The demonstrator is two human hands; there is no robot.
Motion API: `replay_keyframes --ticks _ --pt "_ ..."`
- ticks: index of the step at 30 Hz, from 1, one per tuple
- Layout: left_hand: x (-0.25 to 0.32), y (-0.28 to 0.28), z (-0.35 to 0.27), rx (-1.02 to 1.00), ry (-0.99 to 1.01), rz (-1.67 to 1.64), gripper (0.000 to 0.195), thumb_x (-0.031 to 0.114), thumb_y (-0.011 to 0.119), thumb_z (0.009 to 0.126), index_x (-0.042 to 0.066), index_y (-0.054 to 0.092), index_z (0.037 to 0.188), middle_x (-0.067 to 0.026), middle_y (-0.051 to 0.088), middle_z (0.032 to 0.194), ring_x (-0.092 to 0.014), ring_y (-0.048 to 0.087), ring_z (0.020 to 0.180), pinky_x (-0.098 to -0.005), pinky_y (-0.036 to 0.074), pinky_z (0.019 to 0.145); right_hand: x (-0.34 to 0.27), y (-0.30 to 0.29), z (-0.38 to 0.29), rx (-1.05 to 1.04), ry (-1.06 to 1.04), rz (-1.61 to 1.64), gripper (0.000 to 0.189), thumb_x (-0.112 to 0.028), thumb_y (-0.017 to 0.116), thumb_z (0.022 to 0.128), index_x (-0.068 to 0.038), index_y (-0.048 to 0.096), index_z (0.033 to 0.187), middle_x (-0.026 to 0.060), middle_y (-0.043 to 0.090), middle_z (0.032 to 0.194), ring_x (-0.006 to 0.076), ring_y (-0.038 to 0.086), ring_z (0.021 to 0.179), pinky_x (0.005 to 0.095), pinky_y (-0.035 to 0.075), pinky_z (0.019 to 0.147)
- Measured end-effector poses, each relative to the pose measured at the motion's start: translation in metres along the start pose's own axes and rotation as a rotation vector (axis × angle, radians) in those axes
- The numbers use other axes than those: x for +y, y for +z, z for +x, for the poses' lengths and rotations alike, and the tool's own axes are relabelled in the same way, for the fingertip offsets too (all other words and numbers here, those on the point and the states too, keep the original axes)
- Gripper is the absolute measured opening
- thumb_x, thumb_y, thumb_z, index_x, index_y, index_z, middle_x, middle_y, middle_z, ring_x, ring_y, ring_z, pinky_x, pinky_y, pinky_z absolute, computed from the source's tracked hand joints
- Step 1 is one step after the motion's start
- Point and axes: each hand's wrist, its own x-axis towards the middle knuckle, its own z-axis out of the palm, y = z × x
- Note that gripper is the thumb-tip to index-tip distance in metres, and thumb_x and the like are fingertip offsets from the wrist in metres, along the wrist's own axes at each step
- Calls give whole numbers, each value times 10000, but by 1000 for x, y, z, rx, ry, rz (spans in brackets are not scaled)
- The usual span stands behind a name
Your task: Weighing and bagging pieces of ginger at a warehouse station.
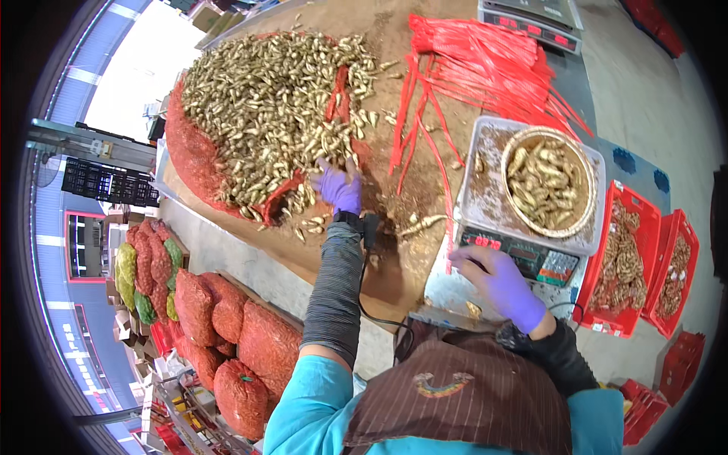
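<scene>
My left hand (pixel 339 186), in a purple glove, reaches palm down to the near edge of a heap of small pale root tubers (pixel 267 108). Its fingers are spread over the tubers. The heap spills from an opened red mesh sack (pixel 190 153). My right hand (pixel 503 284), also gloved, hovers at the front of a digital scale (pixel 515 256) with fingers apart. Its fingertips are beside the end of a red strap; whether they touch is unclear. On the scale, a plastic tray (pixel 483 210) bears a round basket (pixel 588 196) partly filled with tubers.
Flat red mesh bags (pixel 483 62) with trailing straps lie across the table (pixel 392 273), near a second scale (pixel 532 25). Red crates (pixel 600 307) of tubers stand at the right. Full red mesh sacks (pixel 267 341) are stacked on the lower left. A cable (pixel 362 284) hangs by my left forearm.
</scene>
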Motion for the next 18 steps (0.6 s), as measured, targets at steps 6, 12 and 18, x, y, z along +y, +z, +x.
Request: replay_keyframes --ticks 6,12,18 --pt "5 16 61 15 168 242 754 506 615 760 264 301 1402 -298 289 1357 -475 321 1215 -574 305 956 7 -8 3 78 164 3 229 -165 547 881 17 619 1001 116 633 802 156 590 737 273 458 682" --pt "-13 24 113 17 747 -202 250 185 591 800 108 618 1036 -199 589 834 -321 570 793 -400 470 707 3 -10 13 23 129 67 210 -135 540 886 15 615 1012 89 634 813 141 586 741 264 459 688" --pt "66 -49 29 -437 199 -1249 329 90 644 829 -5 554 1131 -57 638 901 -89 583 737 -204 474 633 -29 -73 -2 423 35 301 181 -52 503 899 -1 603 1042 71 634 991 136 580 869 279 459 767"
